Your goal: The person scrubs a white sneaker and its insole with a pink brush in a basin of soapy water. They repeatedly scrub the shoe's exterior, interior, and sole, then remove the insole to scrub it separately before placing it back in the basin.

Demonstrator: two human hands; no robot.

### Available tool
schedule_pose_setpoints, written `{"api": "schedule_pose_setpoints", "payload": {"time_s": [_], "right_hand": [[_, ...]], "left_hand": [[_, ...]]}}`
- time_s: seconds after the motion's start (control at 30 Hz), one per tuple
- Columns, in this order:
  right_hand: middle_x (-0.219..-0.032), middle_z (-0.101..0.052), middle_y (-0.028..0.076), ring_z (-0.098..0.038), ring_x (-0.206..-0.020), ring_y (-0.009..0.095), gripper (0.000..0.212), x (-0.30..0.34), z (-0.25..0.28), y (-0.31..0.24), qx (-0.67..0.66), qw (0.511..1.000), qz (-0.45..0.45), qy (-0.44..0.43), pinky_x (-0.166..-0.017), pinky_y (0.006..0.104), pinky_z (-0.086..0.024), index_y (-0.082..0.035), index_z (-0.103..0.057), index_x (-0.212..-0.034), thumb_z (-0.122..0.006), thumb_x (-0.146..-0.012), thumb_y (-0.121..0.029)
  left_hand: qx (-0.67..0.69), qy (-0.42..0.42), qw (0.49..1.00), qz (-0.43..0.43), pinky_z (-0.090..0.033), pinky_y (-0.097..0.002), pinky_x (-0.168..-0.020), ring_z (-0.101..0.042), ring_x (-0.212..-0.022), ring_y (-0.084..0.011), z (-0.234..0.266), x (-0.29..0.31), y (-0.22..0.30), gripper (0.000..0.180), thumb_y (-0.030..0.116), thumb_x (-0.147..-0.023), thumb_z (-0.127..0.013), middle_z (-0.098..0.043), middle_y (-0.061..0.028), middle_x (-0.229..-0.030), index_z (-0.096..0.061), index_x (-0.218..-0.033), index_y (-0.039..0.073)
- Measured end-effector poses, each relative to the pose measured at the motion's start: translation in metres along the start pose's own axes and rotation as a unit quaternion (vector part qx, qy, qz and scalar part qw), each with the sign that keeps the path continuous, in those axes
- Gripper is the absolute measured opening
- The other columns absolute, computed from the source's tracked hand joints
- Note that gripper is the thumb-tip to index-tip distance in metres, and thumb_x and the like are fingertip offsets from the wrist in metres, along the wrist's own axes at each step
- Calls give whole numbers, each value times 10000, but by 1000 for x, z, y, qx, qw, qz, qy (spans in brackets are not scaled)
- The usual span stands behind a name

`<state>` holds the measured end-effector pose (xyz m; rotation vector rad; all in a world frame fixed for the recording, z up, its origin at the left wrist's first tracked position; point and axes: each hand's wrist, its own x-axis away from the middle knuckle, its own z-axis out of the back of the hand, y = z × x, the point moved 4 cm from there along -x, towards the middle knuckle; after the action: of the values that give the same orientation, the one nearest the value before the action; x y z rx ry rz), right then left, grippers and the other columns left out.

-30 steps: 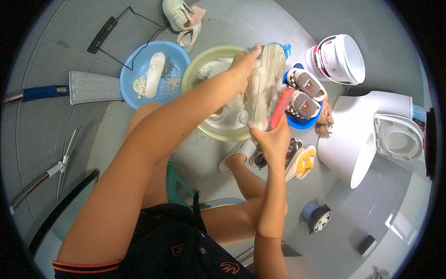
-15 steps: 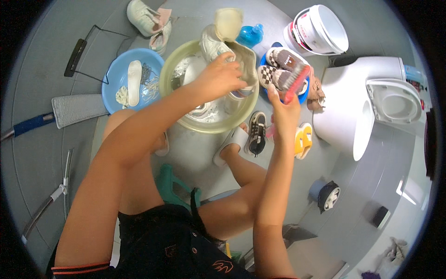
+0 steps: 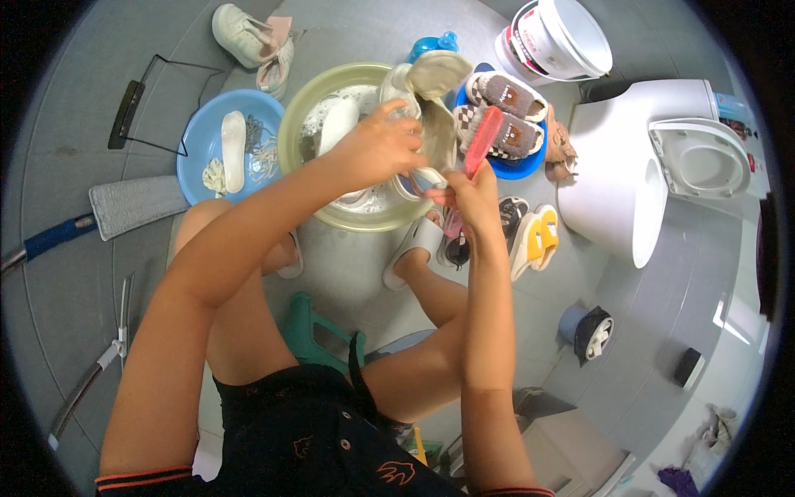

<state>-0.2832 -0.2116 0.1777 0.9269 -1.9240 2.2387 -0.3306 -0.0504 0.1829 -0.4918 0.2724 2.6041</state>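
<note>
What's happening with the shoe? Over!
Left hand at white shoe, grip unclear. Right hand holding red brush. Shoe at right rim of yellow-green basin. Blue basin close right.

Beneath my hands [image 3: 379, 147] sits a basin [image 3: 364, 222]; left of them, another basin [image 3: 197, 157] holds an insole [image 3: 234, 153] and laces [image 3: 265, 160]. Right of them, slippers [image 3: 517, 137] lie in a third basin [image 3: 523, 170], the bucket [image 3: 534, 51] stands beyond it, the toilet [image 3: 617, 182] farther right.
</note>
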Motion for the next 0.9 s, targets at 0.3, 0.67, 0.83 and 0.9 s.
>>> {"api": "schedule_pose_setpoints", "payload": {"time_s": [0.3,0.67,0.83,0.9], "right_hand": [[-790,-572,89,-655,-544,214,244,9,-5,-22,-92,989,102,49,-440,264,-529,14,-430,-1035,-583,-845,32],[-760,-563,27,-563,-467,114,171,19,-18,-32,-313,941,122,-48,-413,224,-468,-82,-456,-962,-588,-874,-18],[-730,-548,19,-513,-432,108,204,24,-31,-30,-166,984,56,-29,-382,220,-413,-84,-459,-972,-639,-894,-143],[-739,-561,25,-507,-437,114,258,23,-18,-28,-5,996,84,40,-389,219,-415,-61,-474,-1060,-634,-907,-194]], "left_hand": [[428,98,741,509,-272,-544,-1092,-311,-1355,-386,-6,28,-27,973,569,-777,-688,-217,-244,-1494,-197,-1503,145],[956,43,137,258,-357,-483,-1084,-456,-1281,-296,-9,10,5,668,485,-908,-571,-463,-142,-1386,-358,-1407,96],[920,80,263,278,-503,-404,-952,-585,-1146,-261,7,8,-26,520,293,-930,-588,-559,-160,-1277,-423,-1361,53],[855,63,385,342,-558,-372,-864,-618,-1085,-222,18,14,-36,540,264,-909,-609,-581,-129,-1247,-416,-1361,39]]}}
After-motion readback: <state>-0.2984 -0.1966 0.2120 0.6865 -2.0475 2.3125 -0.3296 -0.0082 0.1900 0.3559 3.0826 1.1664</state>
